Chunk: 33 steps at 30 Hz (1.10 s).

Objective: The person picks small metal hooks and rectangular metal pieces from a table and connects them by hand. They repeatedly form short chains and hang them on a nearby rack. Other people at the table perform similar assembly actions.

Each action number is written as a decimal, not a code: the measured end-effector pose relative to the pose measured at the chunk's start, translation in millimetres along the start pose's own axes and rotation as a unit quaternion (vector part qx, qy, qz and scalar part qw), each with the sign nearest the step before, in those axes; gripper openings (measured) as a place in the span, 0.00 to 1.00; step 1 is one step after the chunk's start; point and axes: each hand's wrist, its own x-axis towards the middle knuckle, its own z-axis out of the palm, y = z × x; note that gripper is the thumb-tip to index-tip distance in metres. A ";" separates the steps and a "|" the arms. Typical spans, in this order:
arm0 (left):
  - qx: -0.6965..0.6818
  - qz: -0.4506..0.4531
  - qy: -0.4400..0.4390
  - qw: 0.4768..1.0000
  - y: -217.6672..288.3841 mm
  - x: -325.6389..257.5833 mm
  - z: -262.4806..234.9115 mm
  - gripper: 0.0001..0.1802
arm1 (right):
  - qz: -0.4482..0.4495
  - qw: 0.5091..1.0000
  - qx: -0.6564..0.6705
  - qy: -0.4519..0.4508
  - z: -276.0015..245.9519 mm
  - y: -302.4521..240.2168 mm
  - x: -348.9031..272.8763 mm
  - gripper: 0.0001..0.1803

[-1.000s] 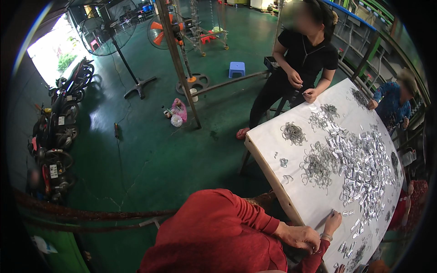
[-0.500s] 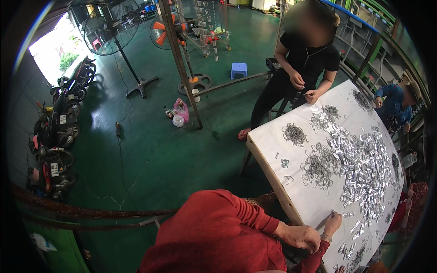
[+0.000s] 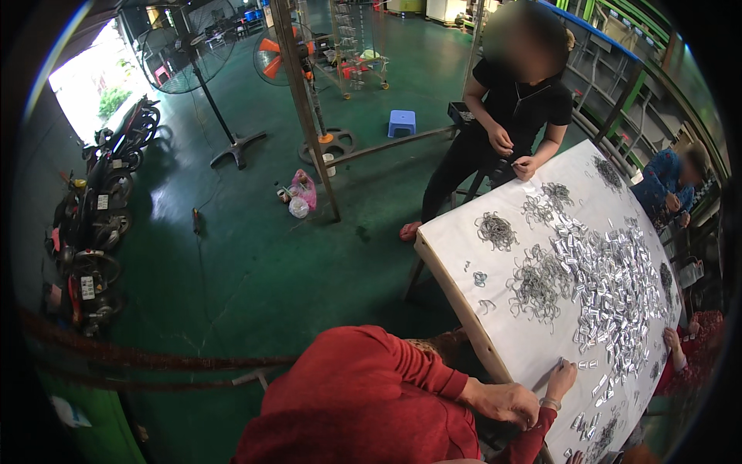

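Right hand's fingers [image 3: 563, 364] are bunching close together, tips down at the white tabletop [image 3: 506, 321]; something small and greyish may be sitting in the pinch, too small to tell. Left hand [image 3: 508, 402] is curling its fingers inward beside the table's near wooden edge [image 3: 456, 301]; contents hidden, cannot tell if it is holding anything. Right hand [image 3: 564, 379] is wearing a pale band [image 3: 550, 403] at the wrist; both sleeves are showing red.

Just beyond the right fingertips, a few small silver pieces [image 3: 588, 364] are lying apart from the others. The big silver heap [image 3: 614, 290] is spreading across the middle of the table, farther out. Dark wire-like loops [image 3: 537, 286] are lying in a loose pile left of that heap, with a rounder pile [image 3: 495, 230] sitting nearer the table's corner.

Around the table: a co-worker in black [image 3: 522, 100] is standing at the far end, both hands raised near the table edge; one in blue [image 3: 657, 182] is working opposite; a red-clad one [image 3: 702, 336] is reaching a hand to the far edge. Farther back, a blue stool [image 3: 402, 121] is standing on the green floor [image 3: 255, 255], an orange-bladed fan [image 3: 272, 58] is standing behind a post, motorbikes [image 3: 93, 232] are lining the left wall.
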 end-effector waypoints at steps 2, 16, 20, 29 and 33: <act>0.013 0.008 -0.003 1.000 -1.8 -0.3 0.3 0.05 | 0.001 1.000 0.002 0.014 5.7 4.6 -1.0 0.08; 0.030 0.007 -0.002 1.000 -2.6 3.5 -1.9 0.05 | 0.001 0.999 0.020 0.036 11.5 9.4 1.3 0.06; 0.019 0.003 -0.008 1.000 -2.8 5.3 -1.4 0.05 | 0.003 1.000 0.017 0.016 1.2 1.6 0.3 0.06; 0.007 0.005 -0.020 1.000 -0.7 1.9 1.0 0.06 | 0.023 0.988 0.149 0.035 10.7 26.5 -2.4 0.09; 0.008 0.015 -0.036 0.999 -13.9 7.1 -8.6 0.08 | 0.205 0.824 0.525 0.047 -28.0 9.1 -19.5 0.15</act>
